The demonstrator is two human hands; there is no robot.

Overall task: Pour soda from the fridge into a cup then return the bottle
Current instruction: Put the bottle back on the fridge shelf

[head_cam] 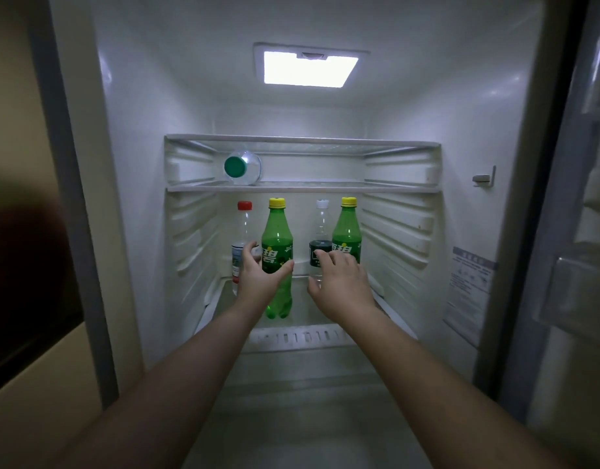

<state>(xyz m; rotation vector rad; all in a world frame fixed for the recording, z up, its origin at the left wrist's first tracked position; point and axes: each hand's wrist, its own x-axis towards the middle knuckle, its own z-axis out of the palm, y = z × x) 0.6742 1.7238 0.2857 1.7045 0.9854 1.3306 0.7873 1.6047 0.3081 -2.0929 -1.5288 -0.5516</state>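
Nearest to me, both my bare forearms reach forward into the open fridge [129, 198], whose door stands off to my right. My left hand [258, 275] has its fingers [249, 248] and thumb curled around the nearer green soda bottle [277, 238], at about the label; it looks like a wrap that is closing or just closed, though I cannot tell how firmly it grips. The bottle stands upright on the lower shelf [302, 306], its base touching the shelf as far as I can see, yellow cap on. My right hand [339, 282] is spread and holds nothing; its fingertips hover at the foot of a clear bottle with a dark label [320, 228] and partly cover a second green bottle [346, 228] just beyond.

Further left, touching distance behind my left hand, a clear bottle with a red cap [242, 231] stands upright. Above, on the next shelf, another clear bottle [242, 167] lies on its side, green cap toward me. At the top the fridge light [308, 68] glows.

By my reckoning the task has barely begun: the fridge is open and the soda is being taken. No cup is in view. Lifting the bottle out, uncapping, pouring and returning it all remain.
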